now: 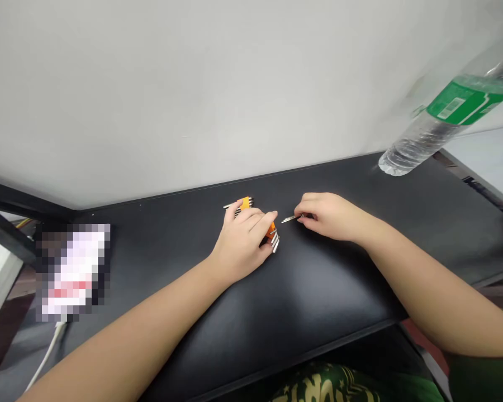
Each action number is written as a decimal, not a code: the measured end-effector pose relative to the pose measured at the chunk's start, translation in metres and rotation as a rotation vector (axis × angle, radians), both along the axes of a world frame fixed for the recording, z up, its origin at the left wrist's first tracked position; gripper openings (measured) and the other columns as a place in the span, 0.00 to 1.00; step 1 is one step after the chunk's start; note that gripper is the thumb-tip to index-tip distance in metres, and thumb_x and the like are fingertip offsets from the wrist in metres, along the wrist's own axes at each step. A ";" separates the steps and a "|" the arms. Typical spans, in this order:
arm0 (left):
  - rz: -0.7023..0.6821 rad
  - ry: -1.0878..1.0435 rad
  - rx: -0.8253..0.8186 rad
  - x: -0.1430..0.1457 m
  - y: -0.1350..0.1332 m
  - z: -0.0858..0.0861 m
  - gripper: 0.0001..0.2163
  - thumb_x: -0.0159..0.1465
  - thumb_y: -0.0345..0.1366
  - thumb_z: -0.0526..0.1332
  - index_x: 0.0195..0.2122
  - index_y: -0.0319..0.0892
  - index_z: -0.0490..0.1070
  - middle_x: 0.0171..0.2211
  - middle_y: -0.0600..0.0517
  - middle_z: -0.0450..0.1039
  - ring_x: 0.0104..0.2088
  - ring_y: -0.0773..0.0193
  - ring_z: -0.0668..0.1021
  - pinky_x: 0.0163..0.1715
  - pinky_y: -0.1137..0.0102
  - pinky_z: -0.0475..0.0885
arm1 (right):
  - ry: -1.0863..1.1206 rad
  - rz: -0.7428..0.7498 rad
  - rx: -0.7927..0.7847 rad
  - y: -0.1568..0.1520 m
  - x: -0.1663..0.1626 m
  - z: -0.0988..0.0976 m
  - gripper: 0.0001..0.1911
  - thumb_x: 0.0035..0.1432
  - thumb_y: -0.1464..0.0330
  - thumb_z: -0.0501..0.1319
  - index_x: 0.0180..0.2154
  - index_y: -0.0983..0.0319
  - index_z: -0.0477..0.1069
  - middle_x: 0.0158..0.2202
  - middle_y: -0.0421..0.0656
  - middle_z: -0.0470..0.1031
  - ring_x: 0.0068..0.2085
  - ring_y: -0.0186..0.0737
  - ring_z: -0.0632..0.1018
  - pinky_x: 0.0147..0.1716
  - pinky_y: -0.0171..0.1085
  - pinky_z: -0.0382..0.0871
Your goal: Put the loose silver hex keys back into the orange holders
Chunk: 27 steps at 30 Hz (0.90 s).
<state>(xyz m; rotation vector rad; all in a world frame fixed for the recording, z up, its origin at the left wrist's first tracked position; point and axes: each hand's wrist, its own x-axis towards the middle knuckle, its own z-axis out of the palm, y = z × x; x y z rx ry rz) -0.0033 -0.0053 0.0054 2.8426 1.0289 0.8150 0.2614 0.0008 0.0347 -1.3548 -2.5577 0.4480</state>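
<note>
My left hand [246,237] is closed over an orange holder [245,202] on the black table. Several short silver metal rods [275,241] stick out of the holder at its far left and near right ends, like a hex key set; most of the holder is hidden under my fingers. Just to the right, my right hand [322,215] pinches a few thin metal rods [290,219] between thumb and fingers. Their tips point left toward the holder, with a small gap between. Their exact kind is too small to make out.
A clear plastic bottle [419,137] with a green label stands at the back right against the grey wall [235,100]. On the left lies a blurred-out lit device [75,268] with a white cable [46,357]. The black table [302,296] ends near my lap.
</note>
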 end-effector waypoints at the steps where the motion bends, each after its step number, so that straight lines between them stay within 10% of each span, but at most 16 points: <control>1: -0.002 0.003 -0.002 0.000 0.000 0.000 0.20 0.64 0.30 0.61 0.58 0.42 0.70 0.44 0.46 0.81 0.49 0.55 0.81 0.66 0.48 0.60 | -0.042 -0.011 -0.011 0.001 0.002 -0.001 0.07 0.65 0.71 0.61 0.41 0.61 0.79 0.39 0.44 0.75 0.35 0.37 0.75 0.36 0.36 0.65; 20: 0.023 0.020 -0.069 -0.001 0.002 0.000 0.23 0.63 0.31 0.62 0.60 0.43 0.69 0.38 0.50 0.82 0.47 0.54 0.79 0.61 0.50 0.61 | -0.269 -0.099 -0.098 -0.017 -0.025 0.007 0.05 0.58 0.73 0.60 0.29 0.60 0.69 0.35 0.45 0.76 0.31 0.40 0.74 0.29 0.37 0.58; 27: 0.030 0.009 -0.088 -0.001 0.002 -0.001 0.23 0.63 0.31 0.63 0.60 0.45 0.69 0.38 0.51 0.82 0.46 0.54 0.79 0.60 0.50 0.61 | 0.062 -0.032 -0.121 -0.021 -0.026 0.013 0.06 0.57 0.76 0.60 0.31 0.60 0.67 0.29 0.38 0.73 0.28 0.34 0.71 0.30 0.34 0.59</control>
